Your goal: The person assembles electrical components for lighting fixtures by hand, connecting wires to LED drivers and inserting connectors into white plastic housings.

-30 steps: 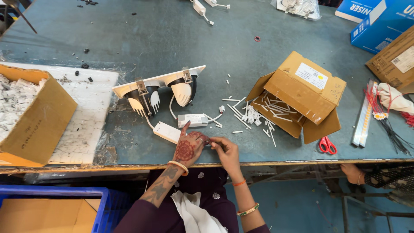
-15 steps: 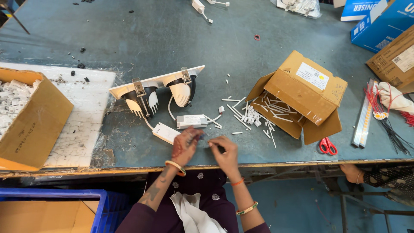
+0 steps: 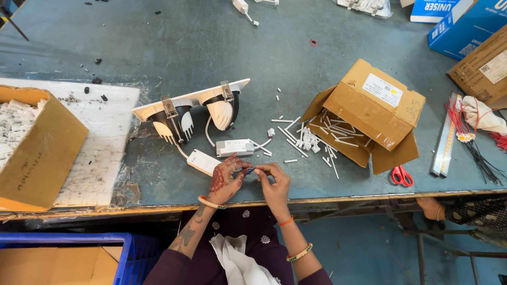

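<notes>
My left hand (image 3: 226, 179) and my right hand (image 3: 274, 181) meet at the near edge of the grey-green bench (image 3: 185, 47), fingertips pinched together on a small blue wire end (image 3: 250, 170). Just beyond the left hand lies a white driver box (image 3: 203, 161), and a second white driver box (image 3: 234, 147) sits behind it. Both are wired to a twin white recessed light fitting (image 3: 193, 111) lying on its side with black housings and finned heat sinks. Loose white sleeve pieces (image 3: 296, 142) are scattered to the right of my hands.
An open cardboard box (image 3: 369, 113) spilling white sleeves stands right of centre, red scissors (image 3: 401, 175) beside it. A cardboard box (image 3: 37, 153) of white parts sits on a foam sheet (image 3: 100, 148) at left. Another person's hand (image 3: 430, 208) is at the lower right. Blue crate (image 3: 74, 248) below.
Both hands have stayed at the bench's near edge, the left hand shifting slightly off the driver box as the fingers work the small wire end together. Nothing else moved.
</notes>
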